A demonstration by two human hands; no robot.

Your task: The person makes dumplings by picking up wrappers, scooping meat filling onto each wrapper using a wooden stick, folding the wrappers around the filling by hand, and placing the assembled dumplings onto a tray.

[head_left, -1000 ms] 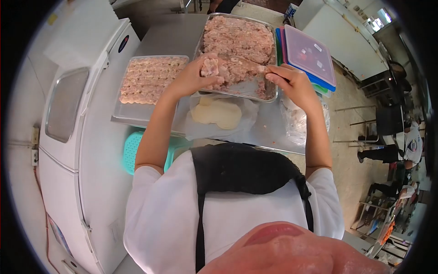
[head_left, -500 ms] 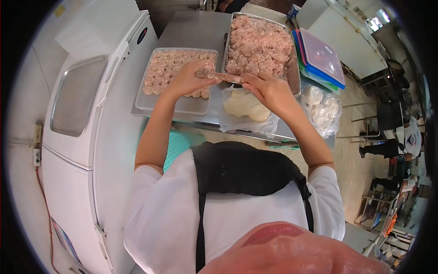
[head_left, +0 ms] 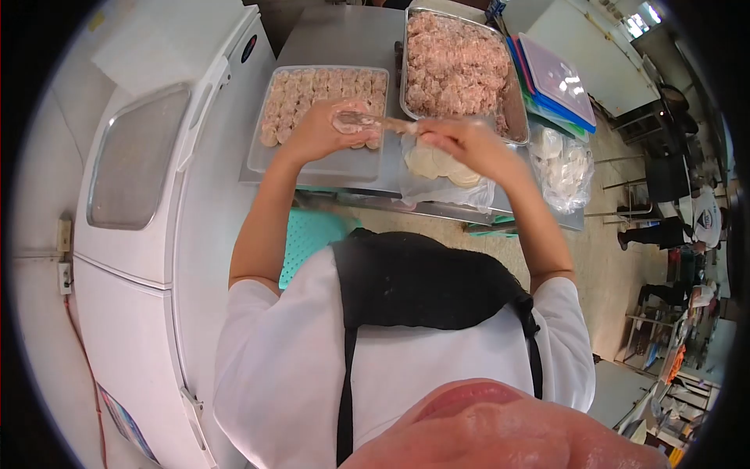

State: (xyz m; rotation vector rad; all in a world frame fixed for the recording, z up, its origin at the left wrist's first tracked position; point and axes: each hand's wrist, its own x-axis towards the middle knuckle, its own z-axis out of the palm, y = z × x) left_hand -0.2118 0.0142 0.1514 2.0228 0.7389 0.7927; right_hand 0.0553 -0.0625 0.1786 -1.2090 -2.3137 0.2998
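The right hand (head_left: 469, 142) gripped the spatula (head_left: 397, 124), its blade at the meat (head_left: 343, 127). The left hand (head_left: 316, 133) was curled around that portion, over the plastic tray (head_left: 336, 166). Even pressing probably called for a steady palm and light, level blade strokes.

Your head-worn camera is looking forward and down, sitting close above your apron (head_left: 430, 285) on the near side of the steel table (head_left: 336, 35). Its wide, round-edged view is facing the table from farther off and taking in the floor (head_left: 605, 289) to the table's right.
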